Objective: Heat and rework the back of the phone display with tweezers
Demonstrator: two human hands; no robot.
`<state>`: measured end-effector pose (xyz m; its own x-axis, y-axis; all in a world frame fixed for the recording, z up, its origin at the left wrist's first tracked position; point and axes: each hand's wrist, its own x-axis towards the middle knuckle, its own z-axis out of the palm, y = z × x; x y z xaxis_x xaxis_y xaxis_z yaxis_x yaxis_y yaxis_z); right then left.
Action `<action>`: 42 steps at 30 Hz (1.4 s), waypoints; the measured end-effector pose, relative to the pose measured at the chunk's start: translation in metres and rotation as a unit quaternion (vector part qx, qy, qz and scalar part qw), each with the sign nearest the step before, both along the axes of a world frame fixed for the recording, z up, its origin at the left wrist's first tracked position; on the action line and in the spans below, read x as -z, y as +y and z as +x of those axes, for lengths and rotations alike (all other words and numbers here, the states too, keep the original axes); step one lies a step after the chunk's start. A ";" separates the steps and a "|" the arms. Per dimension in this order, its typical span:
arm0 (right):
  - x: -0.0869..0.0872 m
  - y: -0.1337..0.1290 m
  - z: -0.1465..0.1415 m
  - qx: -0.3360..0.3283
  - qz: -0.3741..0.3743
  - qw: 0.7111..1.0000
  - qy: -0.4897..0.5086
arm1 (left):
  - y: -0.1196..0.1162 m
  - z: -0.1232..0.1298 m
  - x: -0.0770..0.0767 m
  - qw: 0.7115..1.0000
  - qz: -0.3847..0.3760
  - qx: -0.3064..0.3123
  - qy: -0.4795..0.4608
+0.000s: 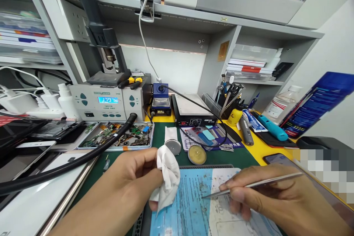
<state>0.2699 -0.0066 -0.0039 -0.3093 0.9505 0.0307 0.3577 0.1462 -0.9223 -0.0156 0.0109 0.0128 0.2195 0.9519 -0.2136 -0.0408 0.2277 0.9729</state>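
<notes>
My left hand (138,180) is closed on a crumpled white tissue (168,173), pinched between thumb and fingers. In my right hand (257,195) is a pair of metal tweezers (265,181), gripped like a pen with its tip pointing left. Under both hands lies a stained blue and white printed sheet (190,206); the tip is over its middle, and I cannot tell whether it touches. Just beyond the sheet sits a round tin of yellowish paste (197,154). A round silvery lid (173,146) lies to the left of it, beside the tissue.
A black hose (91,158) crosses the left side over phones and a tray of circuit boards (91,143). Behind stand a hot-air station (107,99), a small soldering station (160,105) and a heating plate (193,110). A phone (276,159) lies by my right hand.
</notes>
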 end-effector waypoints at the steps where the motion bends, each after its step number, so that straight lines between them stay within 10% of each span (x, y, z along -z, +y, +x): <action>1: 0.000 0.000 0.000 0.000 0.000 1.000 -0.001 | 0.000 0.000 0.001 1.000 -0.001 0.011 0.006; 42: -0.003 -0.002 0.001 0.002 0.042 0.999 -0.029 | -0.004 -0.007 0.003 0.992 0.016 0.085 0.097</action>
<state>0.2708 -0.0084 -0.0011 -0.3099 0.9462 0.0927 0.4107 0.2212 -0.8845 -0.0223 0.0069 0.0095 0.3356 0.9117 -0.2372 0.1839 0.1835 0.9657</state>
